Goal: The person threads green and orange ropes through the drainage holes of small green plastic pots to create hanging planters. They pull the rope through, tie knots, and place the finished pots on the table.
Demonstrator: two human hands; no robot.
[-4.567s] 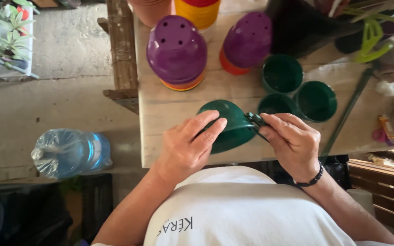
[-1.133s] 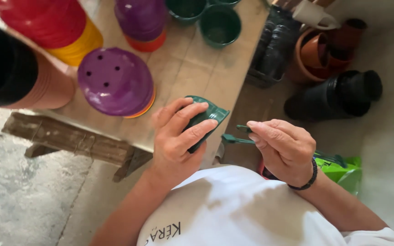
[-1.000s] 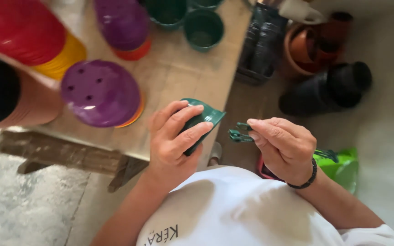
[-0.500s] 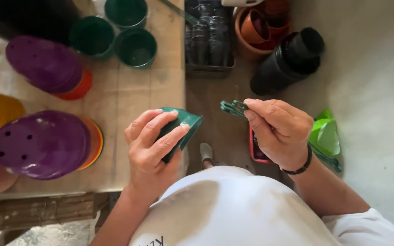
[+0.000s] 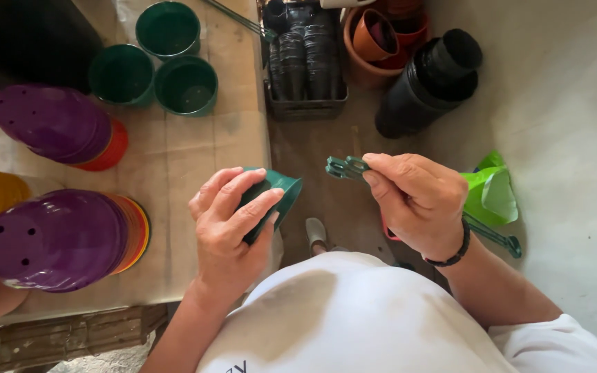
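I record the left hand (image 5: 233,231) wrapped around a small green pot (image 5: 274,200): the thumb lies along the near side, the other fingers curl over the far side, all pressed against the plastic. The pot is tilted, its open rim turned toward the right hand and showing just past the left fingertips. It sits above the table (image 5: 195,155) edge, beside the gap to the floor.

The right hand (image 5: 416,204) is apart from the left, level with it. Its thumb and forefinger pinch a green plastic hanger clip (image 5: 347,167), which sticks out beyond the fingertips toward the pot but does not touch it. The remaining fingers are folded into the palm. A dark wristband (image 5: 454,252) circles that wrist.

Beyond the left fingers, on the table, I see three green pots (image 5: 167,62) standing upright and close together. To the outer side of the left hand lie two stacks of purple pots (image 5: 50,235) on their sides, drain holes visible, with orange and yellow pots nested behind.

Beyond the right fingers, on the floor, stand a crate of black pots (image 5: 305,59), terracotta pots (image 5: 374,34) and a stack of black pots (image 5: 437,76). Past the right knuckles lies a bright green bag (image 5: 492,193)
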